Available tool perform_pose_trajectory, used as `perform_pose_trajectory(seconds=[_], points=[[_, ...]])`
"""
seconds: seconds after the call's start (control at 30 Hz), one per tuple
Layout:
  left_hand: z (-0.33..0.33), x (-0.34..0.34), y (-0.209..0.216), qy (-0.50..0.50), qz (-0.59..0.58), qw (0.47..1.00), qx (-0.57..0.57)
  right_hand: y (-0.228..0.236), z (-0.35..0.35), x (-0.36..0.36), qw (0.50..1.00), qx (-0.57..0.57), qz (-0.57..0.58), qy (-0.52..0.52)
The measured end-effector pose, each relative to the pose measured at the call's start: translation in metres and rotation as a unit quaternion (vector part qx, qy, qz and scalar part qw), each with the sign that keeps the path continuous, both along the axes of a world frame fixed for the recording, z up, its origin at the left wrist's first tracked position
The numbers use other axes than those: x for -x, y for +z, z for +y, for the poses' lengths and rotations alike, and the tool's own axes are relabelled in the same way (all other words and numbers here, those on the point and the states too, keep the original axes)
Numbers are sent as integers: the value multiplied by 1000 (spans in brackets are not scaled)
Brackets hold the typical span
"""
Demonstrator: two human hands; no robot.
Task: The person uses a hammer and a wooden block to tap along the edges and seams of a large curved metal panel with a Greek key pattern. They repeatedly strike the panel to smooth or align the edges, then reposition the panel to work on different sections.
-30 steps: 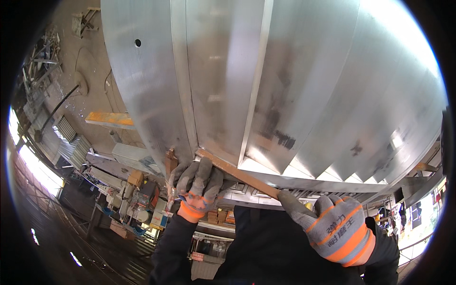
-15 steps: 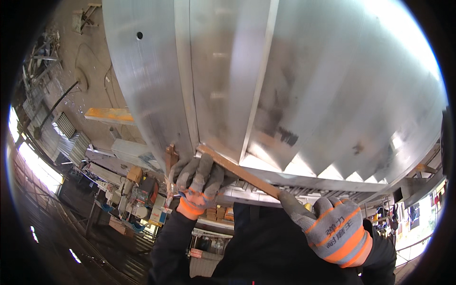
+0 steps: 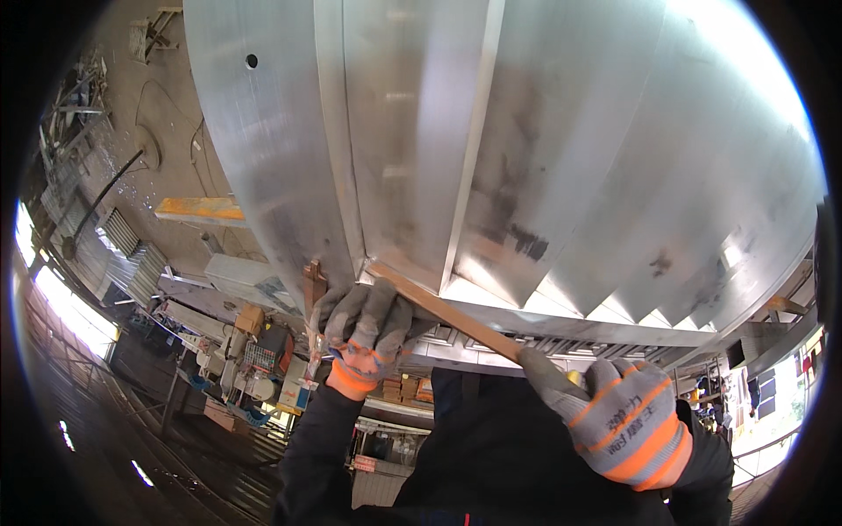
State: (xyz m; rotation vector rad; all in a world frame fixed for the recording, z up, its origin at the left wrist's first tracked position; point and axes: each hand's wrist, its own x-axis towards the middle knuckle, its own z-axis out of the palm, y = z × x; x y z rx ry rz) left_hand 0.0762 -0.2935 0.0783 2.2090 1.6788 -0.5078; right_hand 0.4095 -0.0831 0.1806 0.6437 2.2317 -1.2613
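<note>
A long, flat brown bar (image 3: 452, 317), shaped like a file, slants from a corner of the ribbed metal panel (image 3: 561, 158) down toward my right. My right hand (image 3: 623, 425), in a grey and orange glove, is closed round its near end, the thumb lying along it. A bit of yellow shows between the fingers there. At the bar's far end my left hand (image 3: 364, 324), gloved alike, has its fingers bent over the tip, against the panel's lower edge. The fingers' undersides are hidden. Just left of them a brown, clamp-like metal piece (image 3: 313, 285) stands at the panel's edge.
The panel's lower edge has a row of bright triangular steps (image 3: 553, 298). To the left lie an orange-yellow beam (image 3: 202, 210) and a cluttered bench (image 3: 254, 368) with boxes and tools. Cables and scrap metal (image 3: 79, 114) are on the floor.
My right hand and the bar have shifted slightly to the right in the picture. The panel appears a little further left, while my left hand stays at the bar's far end.
</note>
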Motion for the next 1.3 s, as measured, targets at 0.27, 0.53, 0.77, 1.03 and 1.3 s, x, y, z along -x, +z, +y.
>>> perform_pose_trajectory(seconds=[0.27,0.53,0.77,1.03,1.3], points=[[-8,7,1,17,-100,993,-61,-7,0,-12,999,32,20,18],[-11,4,1,-9,-55,996,-67,-8,5,-7,999,46,24,4],[5,3,6,48,-194,972,-121,-12,21,-18,984,55,60,-157],[8,-4,-5,73,-205,960,-177,-5,30,-17,970,163,37,-179],[8,-5,1,106,-205,969,-93,-15,20,0,984,109,46,-133]])
